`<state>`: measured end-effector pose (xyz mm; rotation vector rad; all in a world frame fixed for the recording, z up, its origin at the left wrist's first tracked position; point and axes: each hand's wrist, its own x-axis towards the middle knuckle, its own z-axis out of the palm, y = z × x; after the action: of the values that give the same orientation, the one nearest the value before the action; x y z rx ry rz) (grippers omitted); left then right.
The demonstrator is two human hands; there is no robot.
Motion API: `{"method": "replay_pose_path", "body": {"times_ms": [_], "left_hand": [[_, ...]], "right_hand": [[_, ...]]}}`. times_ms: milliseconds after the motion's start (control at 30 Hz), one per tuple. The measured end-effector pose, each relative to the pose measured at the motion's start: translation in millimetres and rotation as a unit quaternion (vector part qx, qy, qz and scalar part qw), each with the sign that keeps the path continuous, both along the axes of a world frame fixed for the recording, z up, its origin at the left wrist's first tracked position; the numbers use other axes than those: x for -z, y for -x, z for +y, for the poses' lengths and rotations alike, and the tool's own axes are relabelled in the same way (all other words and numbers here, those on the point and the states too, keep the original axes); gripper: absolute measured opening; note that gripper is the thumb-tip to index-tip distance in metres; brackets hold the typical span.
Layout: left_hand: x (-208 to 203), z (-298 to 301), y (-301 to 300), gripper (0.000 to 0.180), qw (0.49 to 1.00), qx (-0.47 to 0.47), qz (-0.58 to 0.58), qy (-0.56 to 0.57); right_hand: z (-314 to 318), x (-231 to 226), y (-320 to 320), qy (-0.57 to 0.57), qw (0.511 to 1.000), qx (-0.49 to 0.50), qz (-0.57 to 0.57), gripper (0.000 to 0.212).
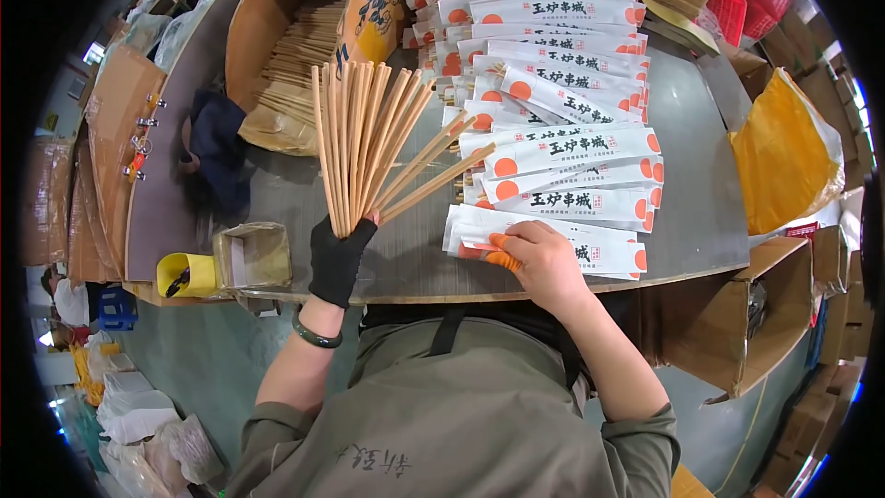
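Note:
My left hand [337, 261], in a black fingerless glove, is closed round the lower ends of a bundle of wooden chopsticks [361, 143]. The sticks fan out upward, and a few lean right toward the sleeves. With orange covers on some fingertips, my right hand [539, 261] pinches the left end of a white paper chopstick sleeve [613, 255] at the table's near edge. Beyond it, a long overlapping row of white sleeves [576, 152] with orange dots runs to the far side. Chopstick ends poke out of some of their left openings.
An open carton [247, 69] of loose chopsticks [300, 65] lies at the far left of the grey table [415, 263]. A small box [253, 254] and a yellow container [184, 275] sit at the near left edge. To the right are a yellow sack [784, 157] and an open carton [737, 323].

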<state>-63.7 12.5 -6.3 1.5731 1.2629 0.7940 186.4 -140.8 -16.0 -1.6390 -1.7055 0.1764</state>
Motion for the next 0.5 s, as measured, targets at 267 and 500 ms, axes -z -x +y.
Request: {"method": "replay_pose_path", "body": {"times_ms": [267, 500], "left_hand": [[-15.6, 3.7, 17.7, 0.031, 0.998, 0.058, 0.037, 0.005], [-28.8, 22.7, 29.5, 0.031, 0.987, 0.146, 0.071, 0.019]], "right_hand": [[5.8, -31.5, -11.9, 0.1, 0.967, 0.106, 0.21, 0.016], [16.7, -43.3, -22.3, 0.106, 0.96, 0.063, 0.252, 0.015]]}}
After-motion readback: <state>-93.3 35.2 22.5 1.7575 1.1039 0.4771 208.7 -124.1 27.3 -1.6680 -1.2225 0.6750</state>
